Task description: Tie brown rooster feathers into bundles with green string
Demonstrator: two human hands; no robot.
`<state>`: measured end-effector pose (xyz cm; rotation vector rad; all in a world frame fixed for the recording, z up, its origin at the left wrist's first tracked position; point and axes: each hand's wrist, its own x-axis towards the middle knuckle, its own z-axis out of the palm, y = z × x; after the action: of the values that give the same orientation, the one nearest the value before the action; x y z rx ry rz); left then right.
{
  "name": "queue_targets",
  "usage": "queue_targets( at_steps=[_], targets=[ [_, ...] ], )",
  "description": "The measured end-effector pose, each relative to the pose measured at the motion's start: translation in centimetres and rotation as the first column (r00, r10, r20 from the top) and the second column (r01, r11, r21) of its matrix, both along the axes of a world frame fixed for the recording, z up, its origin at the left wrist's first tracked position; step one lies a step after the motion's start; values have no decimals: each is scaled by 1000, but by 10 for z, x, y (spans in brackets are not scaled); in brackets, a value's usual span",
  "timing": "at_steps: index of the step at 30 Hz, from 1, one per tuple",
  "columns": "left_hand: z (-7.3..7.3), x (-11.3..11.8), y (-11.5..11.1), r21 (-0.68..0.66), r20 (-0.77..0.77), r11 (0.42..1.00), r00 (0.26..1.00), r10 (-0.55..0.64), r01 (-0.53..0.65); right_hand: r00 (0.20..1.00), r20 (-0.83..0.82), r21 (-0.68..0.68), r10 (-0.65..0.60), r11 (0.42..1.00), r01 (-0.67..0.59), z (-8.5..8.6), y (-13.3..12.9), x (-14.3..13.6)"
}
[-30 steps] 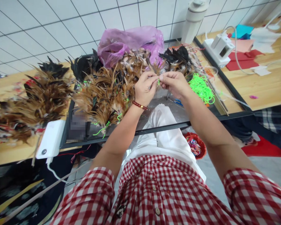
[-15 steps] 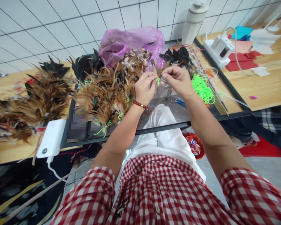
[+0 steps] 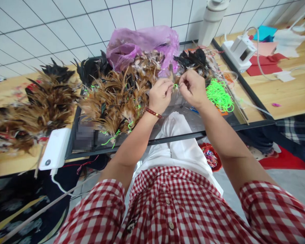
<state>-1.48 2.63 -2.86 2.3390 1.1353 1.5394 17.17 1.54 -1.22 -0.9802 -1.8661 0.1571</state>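
Observation:
Over the tray, my left hand [image 3: 160, 95] is closed in a pinch at one end of a short bright green cord [image 3: 175, 86]. Just to its right, my right hand [image 3: 193, 88] has its fingers curled closed at the cord's other end. A small feather [image 3: 171, 70] stands up behind the left fingertips; whether it is held I cannot tell. Brown feather bunches [image 3: 117, 98], some tied with green cord, lie left of my left hand. A tangled heap of green cord [image 3: 220, 96] sits right of my right wrist.
The black-rimmed tray [image 3: 173, 138] reaches over the table edge above my lap. A pink plastic bag [image 3: 142, 37] and black feathers [image 3: 194, 61] lie at its back. More feathers [image 3: 38, 108], a power bank [image 3: 55, 149], a white bottle [image 3: 213, 22] and a power strip [image 3: 236, 54] stand around.
Both hands have shifted slightly right. My right fingers have curled in more tightly, and the green cord now spans sideways between the hands instead of hanging by the left fingertips.

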Motion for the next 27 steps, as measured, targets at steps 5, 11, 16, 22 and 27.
queue_targets(
  at_steps=[5, 11, 16, 22, 27],
  targets=[
    [3, -2, -1, -38, 40, 999, 999, -2, 3, 995, -90, -30, 52, 998, -55, 3, 0, 0],
    [2, 2, -3, -78, 137, 996, 990, -22, 33, 994, -82, -13, 67, 998, -68, 11, -4, -9],
    [-5, 9, -1, -188, 297, 981, 955, 9, 49, 988, -151, -80, 26, 996, -38, 10, -6, -11],
    [-13, 15, 3, -326, 459, 936, 888, 36, 131, 993, -108, -24, -39, 999, 36, 10, -6, -11],
    [-13, 15, 7, -423, 508, 891, 857, 82, 165, 985, -154, -40, -83, 996, 78, 6, 1, -6]
  ],
)
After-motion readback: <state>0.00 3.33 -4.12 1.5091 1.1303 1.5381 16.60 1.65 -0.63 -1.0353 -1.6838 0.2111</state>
